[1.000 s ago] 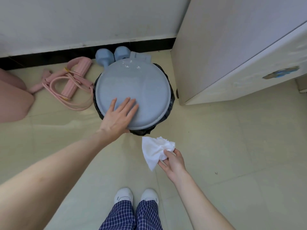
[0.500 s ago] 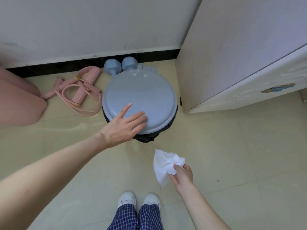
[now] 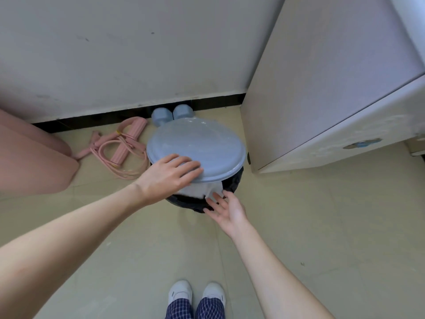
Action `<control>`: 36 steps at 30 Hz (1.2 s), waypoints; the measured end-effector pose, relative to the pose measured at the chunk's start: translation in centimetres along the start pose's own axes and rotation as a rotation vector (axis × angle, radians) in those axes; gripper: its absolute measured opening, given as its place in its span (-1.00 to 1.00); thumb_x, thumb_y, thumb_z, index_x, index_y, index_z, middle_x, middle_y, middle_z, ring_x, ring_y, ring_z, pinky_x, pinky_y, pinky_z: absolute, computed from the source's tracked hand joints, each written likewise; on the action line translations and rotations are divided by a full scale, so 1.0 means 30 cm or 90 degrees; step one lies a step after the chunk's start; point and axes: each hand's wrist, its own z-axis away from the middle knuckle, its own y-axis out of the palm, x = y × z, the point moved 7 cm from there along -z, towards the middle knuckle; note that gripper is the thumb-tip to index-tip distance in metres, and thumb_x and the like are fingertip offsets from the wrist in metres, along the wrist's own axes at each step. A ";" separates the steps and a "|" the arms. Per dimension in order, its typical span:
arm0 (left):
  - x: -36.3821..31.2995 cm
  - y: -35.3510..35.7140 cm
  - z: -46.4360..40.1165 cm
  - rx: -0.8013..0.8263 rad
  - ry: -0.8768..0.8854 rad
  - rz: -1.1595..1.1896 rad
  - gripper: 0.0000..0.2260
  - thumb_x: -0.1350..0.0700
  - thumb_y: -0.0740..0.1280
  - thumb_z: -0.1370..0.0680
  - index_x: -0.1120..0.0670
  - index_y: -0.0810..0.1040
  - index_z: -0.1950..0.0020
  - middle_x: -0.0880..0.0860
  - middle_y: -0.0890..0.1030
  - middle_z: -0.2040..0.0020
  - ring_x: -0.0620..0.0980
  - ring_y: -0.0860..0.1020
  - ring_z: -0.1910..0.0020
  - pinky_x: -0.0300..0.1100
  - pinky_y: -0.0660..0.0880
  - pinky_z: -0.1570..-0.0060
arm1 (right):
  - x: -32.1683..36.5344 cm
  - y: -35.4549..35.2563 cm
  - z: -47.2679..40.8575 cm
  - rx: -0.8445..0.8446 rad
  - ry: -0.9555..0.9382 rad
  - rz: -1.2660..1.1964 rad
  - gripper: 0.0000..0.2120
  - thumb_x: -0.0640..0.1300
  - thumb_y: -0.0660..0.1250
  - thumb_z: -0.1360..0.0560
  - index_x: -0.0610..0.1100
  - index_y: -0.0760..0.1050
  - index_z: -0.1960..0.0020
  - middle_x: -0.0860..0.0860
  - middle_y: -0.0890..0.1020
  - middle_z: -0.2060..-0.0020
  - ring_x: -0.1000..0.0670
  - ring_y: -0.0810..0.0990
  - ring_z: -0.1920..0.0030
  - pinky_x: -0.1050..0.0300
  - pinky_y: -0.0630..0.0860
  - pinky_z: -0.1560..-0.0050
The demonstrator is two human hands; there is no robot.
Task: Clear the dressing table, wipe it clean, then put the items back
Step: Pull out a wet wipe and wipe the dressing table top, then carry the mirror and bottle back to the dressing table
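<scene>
A round blue-grey bin lid [image 3: 202, 143] covers a floor bin lined with a black bag [image 3: 190, 203]. My left hand [image 3: 165, 178] grips the lid's near edge, fingers on top, and the lid is tilted up at the front. A crumpled white tissue [image 3: 197, 191] sits in the gap under the raised edge. My right hand [image 3: 226, 209] hovers just in front of it, fingers spread, fingertips at the tissue's edge and holding nothing.
A white cabinet [image 3: 322, 88] with a drawer handle [image 3: 361, 143] stands right of the bin. Two blue dumbbells [image 3: 172, 115] lie behind it by the wall. A pink resistance band [image 3: 122, 148] and a pink object [image 3: 30, 162] lie on the left. My shoes [image 3: 195, 293] are below.
My left hand has raised the lid's front edge. My right hand moved up to the bin and let go of the tissue, which now lies in the opening.
</scene>
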 end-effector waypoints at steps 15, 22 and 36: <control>-0.172 0.423 0.153 0.316 -0.250 0.020 -0.20 0.37 0.49 -0.07 0.22 0.32 -0.28 0.21 0.49 -0.25 0.16 0.39 -0.22 0.20 0.42 -0.08 | -0.376 -0.637 0.037 -0.219 0.119 0.015 -0.66 -0.23 0.08 -0.61 -0.33 0.29 -0.35 -0.29 0.43 -0.29 -0.19 0.47 -0.09 0.06 0.45 0.06; -0.203 0.301 0.118 0.421 -0.250 0.037 -0.42 0.16 0.09 -0.57 0.09 -0.12 -0.52 0.12 -0.09 -0.53 0.08 -0.09 -0.50 0.12 -0.09 -0.41 | -0.282 -0.532 0.131 -0.165 0.088 -0.107 -0.78 -0.25 0.10 -0.59 -0.28 0.36 -0.21 -0.28 0.46 -0.24 -0.20 0.48 -0.11 0.03 0.45 0.00; -0.363 -0.717 -0.413 0.118 -0.038 0.006 -0.34 -0.09 0.52 -0.09 0.09 0.60 -0.16 0.11 0.62 -0.10 0.10 0.55 -0.12 0.08 0.47 -0.09 | 0.445 -0.243 1.029 -0.412 -0.567 0.639 -0.52 -0.16 0.15 -0.53 -0.02 0.21 -0.44 0.05 0.25 -0.44 0.07 0.20 -0.43 0.26 0.25 -0.28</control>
